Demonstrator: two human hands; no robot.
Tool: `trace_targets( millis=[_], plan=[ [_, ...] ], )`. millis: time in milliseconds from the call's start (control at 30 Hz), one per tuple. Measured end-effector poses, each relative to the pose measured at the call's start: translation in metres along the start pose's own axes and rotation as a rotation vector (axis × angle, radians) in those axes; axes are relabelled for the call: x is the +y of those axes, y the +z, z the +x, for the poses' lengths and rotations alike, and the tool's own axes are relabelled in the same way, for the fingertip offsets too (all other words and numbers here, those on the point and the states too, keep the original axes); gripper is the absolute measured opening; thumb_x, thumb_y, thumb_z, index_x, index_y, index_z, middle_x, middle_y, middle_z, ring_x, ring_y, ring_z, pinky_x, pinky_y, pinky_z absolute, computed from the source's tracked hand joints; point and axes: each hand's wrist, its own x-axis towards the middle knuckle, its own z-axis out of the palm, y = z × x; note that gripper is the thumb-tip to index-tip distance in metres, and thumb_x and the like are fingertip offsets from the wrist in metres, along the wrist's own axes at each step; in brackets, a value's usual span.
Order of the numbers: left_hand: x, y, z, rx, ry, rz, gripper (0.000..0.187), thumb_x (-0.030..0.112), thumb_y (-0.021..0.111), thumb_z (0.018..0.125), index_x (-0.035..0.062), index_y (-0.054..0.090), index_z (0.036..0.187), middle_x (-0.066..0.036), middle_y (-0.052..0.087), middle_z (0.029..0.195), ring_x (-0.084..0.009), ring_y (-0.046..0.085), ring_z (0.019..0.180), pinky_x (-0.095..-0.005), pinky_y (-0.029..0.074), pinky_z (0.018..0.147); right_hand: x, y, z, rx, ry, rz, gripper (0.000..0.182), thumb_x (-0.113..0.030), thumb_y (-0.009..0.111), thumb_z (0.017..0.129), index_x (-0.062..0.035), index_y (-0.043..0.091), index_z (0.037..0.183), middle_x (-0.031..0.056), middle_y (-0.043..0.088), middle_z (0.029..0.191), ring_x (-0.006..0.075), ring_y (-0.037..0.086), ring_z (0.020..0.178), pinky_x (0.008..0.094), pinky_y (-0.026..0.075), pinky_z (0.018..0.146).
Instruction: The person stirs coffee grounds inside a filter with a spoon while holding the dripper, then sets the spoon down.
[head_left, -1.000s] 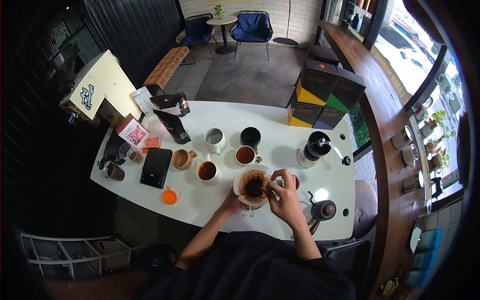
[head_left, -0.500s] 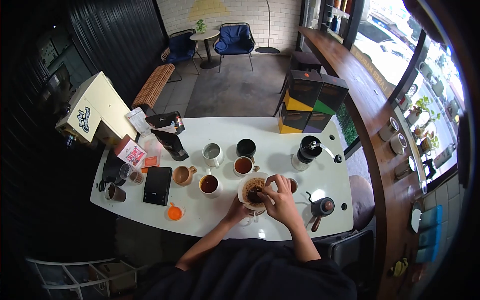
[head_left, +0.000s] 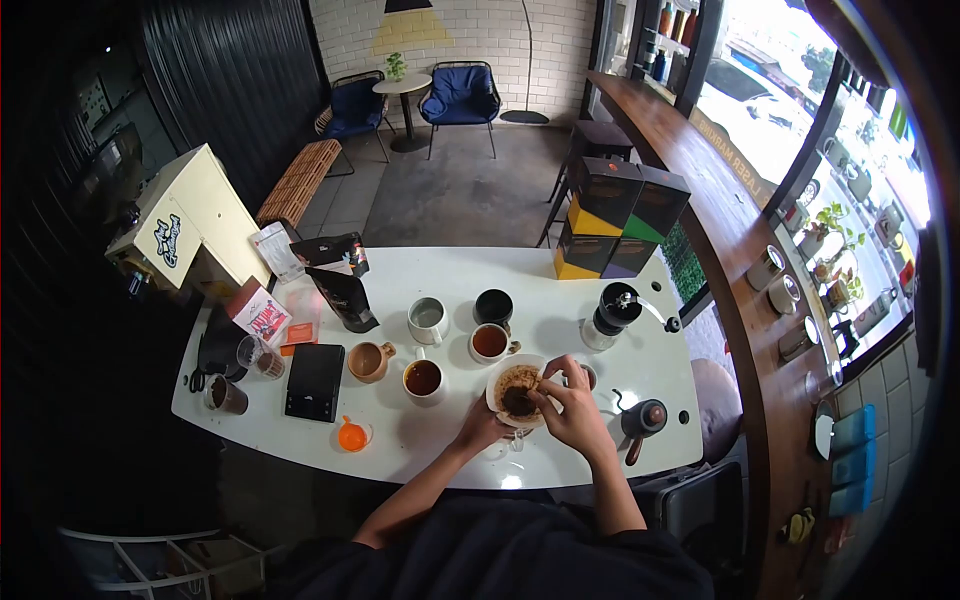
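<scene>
A paper coffee filter (head_left: 516,379) with wet dark grounds (head_left: 518,401) sits in a dripper at the table's near side. My left hand (head_left: 482,427) is wrapped round the left side of the dripper, its fingers partly hidden underneath. My right hand (head_left: 574,411) is closed in a pinch at the filter's right edge, fingertips over the paper. A clear handle (head_left: 517,440) shows below the dripper. Behind my right hand, a brown cup (head_left: 583,376) is partly covered. Just beyond the filter stands a white mug of reddish-brown liquid (head_left: 489,342), and to its left another white mug of dark liquid (head_left: 423,379).
A gooseneck kettle (head_left: 645,418) and a hand grinder (head_left: 615,312) stand at the right. Further left are a tan cup (head_left: 369,362), a black scale (head_left: 315,382) and an orange scoop (head_left: 352,435). Stacked black boxes (head_left: 607,215) rise at the back right.
The view has tilted, so the table sits slightly lower. My right fingers have shifted a little over the filter, uncovering more of its grounds. My left hand keeps its hold.
</scene>
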Motion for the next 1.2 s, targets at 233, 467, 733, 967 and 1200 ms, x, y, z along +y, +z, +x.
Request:
trace_targets(
  millis=[233, 467, 733, 967, 1200],
  plan=[
    [0.014, 0.003, -0.002, -0.015, -0.108, -0.091, 0.062, 0.007, 0.086, 0.079, 0.0043, 0.059, 0.134, -0.007, 0.070, 0.124, -0.0144, 0.069, 0.106, -0.0321, 0.062, 0.082, 0.011, -0.002, 0.001, -0.029, -0.138, -0.043, 0.010, -0.014, 0.076, 0.088, -0.0053, 0.074, 0.094, 0.0123, 0.055, 0.112, 0.0331, 0.054, 0.107, 0.0440, 0.041, 0.095],
    [0.023, 0.011, -0.007, 0.021, -0.122, -0.143, 0.062, 0.008, 0.081, 0.087, 0.0046, 0.052, 0.141, -0.007, 0.065, 0.133, -0.0157, 0.065, 0.117, -0.0345, 0.058, 0.098, 0.031, -0.012, 0.007, -0.072, -0.247, -0.031, 0.012, -0.014, 0.077, 0.088, -0.0064, 0.074, 0.097, 0.0123, 0.056, 0.112, 0.0339, 0.054, 0.107, 0.0438, 0.043, 0.093],
    [0.026, 0.018, -0.004, 0.056, -0.082, -0.260, 0.060, 0.004, 0.077, 0.089, 0.0049, 0.051, 0.143, -0.008, 0.063, 0.135, -0.0178, 0.064, 0.120, -0.0359, 0.056, 0.102, 0.037, -0.014, 0.000, -0.022, -0.182, 0.018, 0.013, -0.014, 0.077, 0.087, -0.0063, 0.074, 0.097, 0.0115, 0.056, 0.111, 0.0332, 0.054, 0.105, 0.0442, 0.042, 0.093],
    [0.004, 0.007, -0.004, -0.039, -0.086, -0.020, 0.069, 0.007, 0.079, 0.090, 0.0073, 0.045, 0.150, -0.008, 0.056, 0.146, -0.0194, 0.058, 0.130, -0.0367, 0.051, 0.110, 0.029, -0.010, -0.008, 0.064, -0.102, -0.004, 0.014, -0.015, 0.079, 0.085, -0.0068, 0.077, 0.097, 0.0111, 0.057, 0.110, 0.0328, 0.054, 0.106, 0.0445, 0.043, 0.091],
    [0.006, 0.006, -0.005, -0.066, -0.100, 0.043, 0.069, 0.007, 0.079, 0.090, 0.0066, 0.045, 0.149, -0.008, 0.058, 0.144, -0.0197, 0.059, 0.129, -0.0376, 0.052, 0.109, 0.027, -0.006, -0.012, 0.013, -0.052, 0.050, 0.012, -0.014, 0.077, 0.086, -0.0052, 0.073, 0.094, 0.0137, 0.054, 0.113, 0.0355, 0.052, 0.108, 0.0466, 0.041, 0.096]
  ],
)
